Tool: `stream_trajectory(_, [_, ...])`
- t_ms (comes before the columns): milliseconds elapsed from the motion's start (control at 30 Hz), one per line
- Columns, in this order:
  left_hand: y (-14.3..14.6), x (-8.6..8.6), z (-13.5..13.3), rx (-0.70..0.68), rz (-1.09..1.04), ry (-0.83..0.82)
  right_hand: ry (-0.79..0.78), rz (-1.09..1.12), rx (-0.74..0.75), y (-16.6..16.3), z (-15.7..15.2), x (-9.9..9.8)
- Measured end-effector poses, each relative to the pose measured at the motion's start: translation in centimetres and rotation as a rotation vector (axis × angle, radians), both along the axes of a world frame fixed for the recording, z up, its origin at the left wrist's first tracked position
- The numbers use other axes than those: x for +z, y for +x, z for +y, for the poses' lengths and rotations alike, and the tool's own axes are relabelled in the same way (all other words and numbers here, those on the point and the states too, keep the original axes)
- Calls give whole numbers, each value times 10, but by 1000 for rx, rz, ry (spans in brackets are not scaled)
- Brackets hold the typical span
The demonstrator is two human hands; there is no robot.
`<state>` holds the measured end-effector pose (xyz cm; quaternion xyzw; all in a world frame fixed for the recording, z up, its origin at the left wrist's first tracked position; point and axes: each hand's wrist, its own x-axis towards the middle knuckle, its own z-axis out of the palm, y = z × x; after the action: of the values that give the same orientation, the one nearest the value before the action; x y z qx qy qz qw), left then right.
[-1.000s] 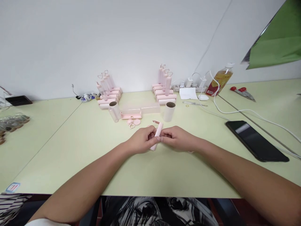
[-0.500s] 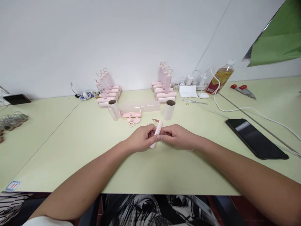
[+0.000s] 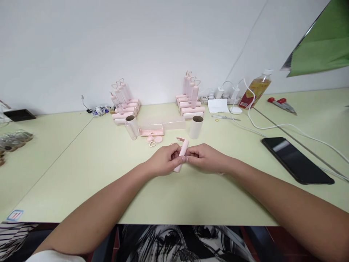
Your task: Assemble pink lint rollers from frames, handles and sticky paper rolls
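Both hands meet at the middle of the pale green table (image 3: 81, 171). My left hand (image 3: 163, 160) and my right hand (image 3: 205, 157) are both closed on a slim pink handle piece (image 3: 183, 150) that tilts up and away, its small tip pointing toward the wall. Just beyond lie small pink caps and a heart-shaped piece (image 3: 152, 144), a pink tray part (image 3: 151, 132) and two cardboard-cored rolls (image 3: 196, 127), (image 3: 133, 126).
Two stacks of pink rollers with heart handles (image 3: 124, 103), (image 3: 191, 102) stand near the wall. A black tablet (image 3: 296, 160) lies at right with white cables (image 3: 286, 127). A bottle (image 3: 255, 91), red-handled scissors (image 3: 282, 104), chargers and paper sit at the back right.
The view shifted slightly downward after the first frame. The hands stay closed on the pink piece with hardly any movement.
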<state>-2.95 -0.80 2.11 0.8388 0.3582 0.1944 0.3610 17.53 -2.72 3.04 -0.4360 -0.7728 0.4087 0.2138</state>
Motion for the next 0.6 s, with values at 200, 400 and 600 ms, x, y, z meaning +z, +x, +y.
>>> stream_trajectory(200, [0, 0, -1, 14, 0, 3, 16, -18, -6, 0, 0, -1])
stream_trajectory(400, [0, 0, -1, 13, -4, -4, 5, 3, 20, 1, 0, 0])
stream_trajectory(600, [0, -1, 0, 17, 0, -2, 17, -9, 26, 0, 0, -1])
